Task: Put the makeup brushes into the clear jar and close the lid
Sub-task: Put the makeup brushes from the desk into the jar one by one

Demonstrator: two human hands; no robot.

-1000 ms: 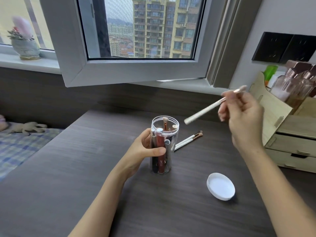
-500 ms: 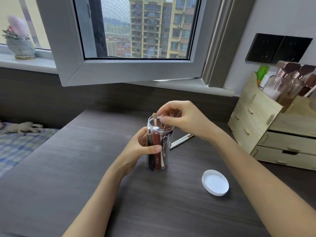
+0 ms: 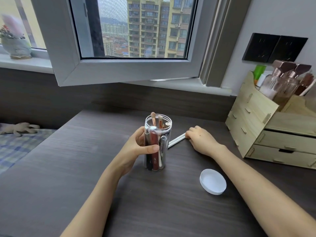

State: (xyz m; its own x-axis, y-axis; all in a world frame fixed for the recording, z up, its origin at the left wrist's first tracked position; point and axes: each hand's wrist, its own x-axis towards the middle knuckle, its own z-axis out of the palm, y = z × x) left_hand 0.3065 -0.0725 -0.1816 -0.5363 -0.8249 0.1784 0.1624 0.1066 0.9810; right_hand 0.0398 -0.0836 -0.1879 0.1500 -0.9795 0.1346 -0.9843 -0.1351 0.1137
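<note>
The clear jar [image 3: 158, 144] stands upright on the dark desk [image 3: 85, 168], open at the top, with several makeup brushes inside, two brush heads poking above its rim. My left hand [image 3: 139, 148] is wrapped around the jar's middle. Two white-handled brushes [image 3: 176, 140] lie flat on the desk just right of the jar. My right hand [image 3: 200, 140] rests palm down over their far ends, fingertips touching the handles; the brush heads are hidden under it. The white lid [image 3: 212, 181] lies inside-up on the desk to the front right.
A wooden drawer organiser [image 3: 266, 134] with bottles on top stands at the right edge. An open window sash [image 3: 119, 69] hangs over the desk's back. A bed with a checked cover [image 3: 15, 146] is at the left.
My right hand dropped the white brush into the jar, then moved right and down onto the two brushes lying on the desk. My left hand kept holding the jar.
</note>
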